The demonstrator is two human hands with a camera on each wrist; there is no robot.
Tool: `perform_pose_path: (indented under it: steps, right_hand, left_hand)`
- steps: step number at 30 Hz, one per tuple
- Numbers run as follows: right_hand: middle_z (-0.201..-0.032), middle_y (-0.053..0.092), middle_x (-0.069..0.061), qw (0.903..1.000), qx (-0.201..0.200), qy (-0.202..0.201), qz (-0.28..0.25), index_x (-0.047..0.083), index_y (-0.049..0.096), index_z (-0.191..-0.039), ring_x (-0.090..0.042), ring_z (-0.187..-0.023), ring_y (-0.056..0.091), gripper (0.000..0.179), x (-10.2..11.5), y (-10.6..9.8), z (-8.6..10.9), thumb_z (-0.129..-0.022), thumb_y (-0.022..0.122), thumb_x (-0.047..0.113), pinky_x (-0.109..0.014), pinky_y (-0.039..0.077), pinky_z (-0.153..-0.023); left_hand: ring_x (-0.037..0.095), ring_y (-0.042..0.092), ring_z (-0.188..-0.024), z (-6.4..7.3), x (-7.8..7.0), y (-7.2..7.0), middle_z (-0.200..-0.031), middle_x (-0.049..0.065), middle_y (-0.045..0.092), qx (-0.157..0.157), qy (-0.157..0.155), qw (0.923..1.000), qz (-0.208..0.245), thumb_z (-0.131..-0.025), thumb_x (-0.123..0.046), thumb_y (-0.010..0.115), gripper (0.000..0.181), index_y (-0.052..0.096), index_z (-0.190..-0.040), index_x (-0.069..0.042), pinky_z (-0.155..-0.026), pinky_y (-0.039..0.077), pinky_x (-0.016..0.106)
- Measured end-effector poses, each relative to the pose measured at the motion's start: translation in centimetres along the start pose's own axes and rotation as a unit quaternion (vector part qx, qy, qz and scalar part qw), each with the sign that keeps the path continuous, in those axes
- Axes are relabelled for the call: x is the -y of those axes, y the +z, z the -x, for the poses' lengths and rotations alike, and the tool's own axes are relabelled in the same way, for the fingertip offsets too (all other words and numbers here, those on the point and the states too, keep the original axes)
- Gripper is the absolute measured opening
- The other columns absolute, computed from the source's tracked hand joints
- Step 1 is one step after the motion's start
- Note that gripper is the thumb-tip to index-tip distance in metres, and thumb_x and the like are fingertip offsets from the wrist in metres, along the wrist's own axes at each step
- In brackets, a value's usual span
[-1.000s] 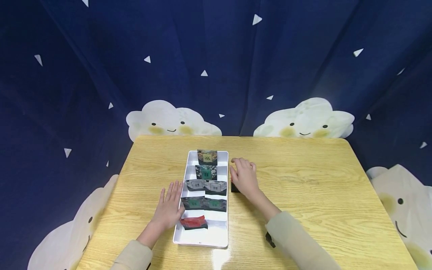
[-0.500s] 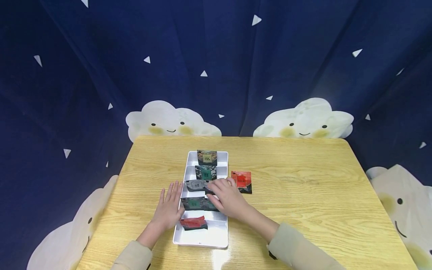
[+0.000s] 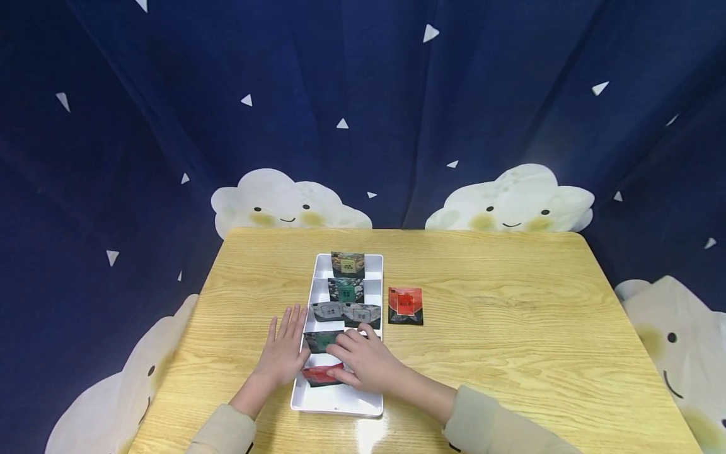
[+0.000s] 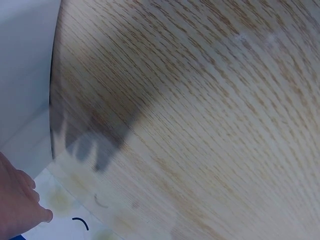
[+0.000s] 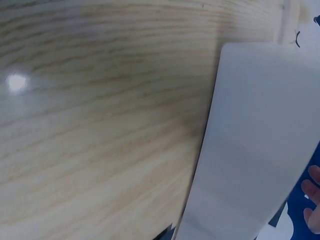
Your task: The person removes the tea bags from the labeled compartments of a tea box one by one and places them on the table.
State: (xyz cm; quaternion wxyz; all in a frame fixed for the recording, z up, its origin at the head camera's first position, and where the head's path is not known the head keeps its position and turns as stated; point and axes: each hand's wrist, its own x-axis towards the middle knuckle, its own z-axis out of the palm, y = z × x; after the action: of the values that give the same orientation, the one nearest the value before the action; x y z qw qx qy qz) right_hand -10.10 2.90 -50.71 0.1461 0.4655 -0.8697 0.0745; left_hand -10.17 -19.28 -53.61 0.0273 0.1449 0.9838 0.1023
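A white tray [image 3: 365,403] with crosswise compartments holds several small sachets. From far to near they are a brown sachet [image 3: 348,265], a dark green sachet [image 3: 346,290], grey sachets [image 3: 327,311], a grey-green sachet [image 3: 319,341] and a red sachet [image 3: 319,376]. My left hand [image 3: 283,350] lies with straight fingers along the tray's left rim. Over the near right compartments is my right hand [image 3: 368,362], fingers loosely bent, thumb over the red sachet. It hides the second grey-green sachet; contact cannot be made out. In the right wrist view, that hand [image 5: 312,195] shows above the tray wall [image 5: 250,125].
A red and black sachet [image 3: 405,306] lies flat on the wooden table [image 3: 510,302], just right of the tray. Behind the table hangs a dark blue curtain [image 3: 386,94] with white triangles and clouds.
My right hand has moved from above the red and black sachet on the table, left across the grey sachets, then nearer to the front compartments. The left hand has stayed put.
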Motion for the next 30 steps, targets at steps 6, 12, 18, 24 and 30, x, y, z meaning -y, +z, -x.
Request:
perform_pose_path:
  steps: [6, 12, 18, 24, 30]
  right_hand:
    - [-0.096, 0.054, 0.01, 0.9998, 0.02, 0.005, 0.003, 0.025, 0.056, -0.107, -0.011, -0.092, 0.048, 0.034, 0.6, 0.5, -0.3, -0.09, 0.044, 0.051, -0.037, 0.036, -0.089]
    - [-0.092, 0.054, 0.009, 0.9997, 0.012, -0.001, 0.023, 0.023, 0.056, -0.096, -0.011, -0.087, 0.049, 0.026, 0.9, 1.3, -0.3, -0.09, 0.045, 0.047, -0.036, 0.037, -0.087]
    - [-0.092, 0.055, 0.01, 0.9993, 0.007, -0.002, 0.038, 0.025, 0.058, -0.095, -0.011, -0.087, 0.049, 0.022, 1.0, 1.9, -0.1, -0.091, 0.046, 0.043, -0.035, 0.037, -0.086]
    - [-0.092, 0.057, 0.01, 0.9989, 0.007, -0.01, 0.046, 0.026, 0.059, -0.097, -0.011, -0.087, 0.05, 0.022, 1.1, 1.9, -0.1, -0.092, 0.044, 0.04, -0.035, 0.038, -0.087]
    - [-0.092, 0.057, 0.01, 0.9988, 0.024, -0.008, 0.042, 0.025, 0.059, -0.098, -0.011, -0.086, 0.051, 0.022, 1.2, 1.8, -0.1, -0.093, 0.043, 0.039, -0.034, 0.037, -0.087]
  left_hand:
    - [0.035, 0.01, -0.138, 0.0, 0.0, 0.0, -0.149, 0.021, 0.018, -0.006, 0.003, 1.0, -0.002, -0.084, -0.026, 0.049, 0.076, 0.014, -0.145, 0.0, -0.11, 0.006, 0.052]
    - [0.035, 0.011, -0.138, 0.0, 0.0, -0.1, -0.149, 0.02, 0.018, -0.005, 0.002, 1.0, -0.001, -0.084, -0.025, 0.051, 0.076, 0.014, -0.145, 0.0, -0.11, 0.005, 0.052]
    - [0.034, 0.01, -0.138, 0.1, 0.0, -0.1, -0.15, 0.019, 0.015, 0.005, -0.001, 1.0, -0.008, -0.085, -0.027, 0.049, 0.076, 0.012, -0.146, -0.001, -0.111, 0.004, 0.051]
    - [0.034, 0.01, -0.138, 0.1, 0.0, -0.1, -0.15, 0.019, 0.015, 0.005, -0.002, 1.0, -0.005, -0.084, -0.027, 0.049, 0.076, 0.012, -0.146, -0.001, -0.111, 0.004, 0.051]
    - [0.034, 0.01, -0.138, 0.0, 0.1, 0.0, -0.151, 0.018, 0.015, 0.006, -0.004, 1.0, -0.004, -0.084, -0.026, 0.049, 0.076, 0.011, -0.146, -0.001, -0.111, 0.005, 0.052]
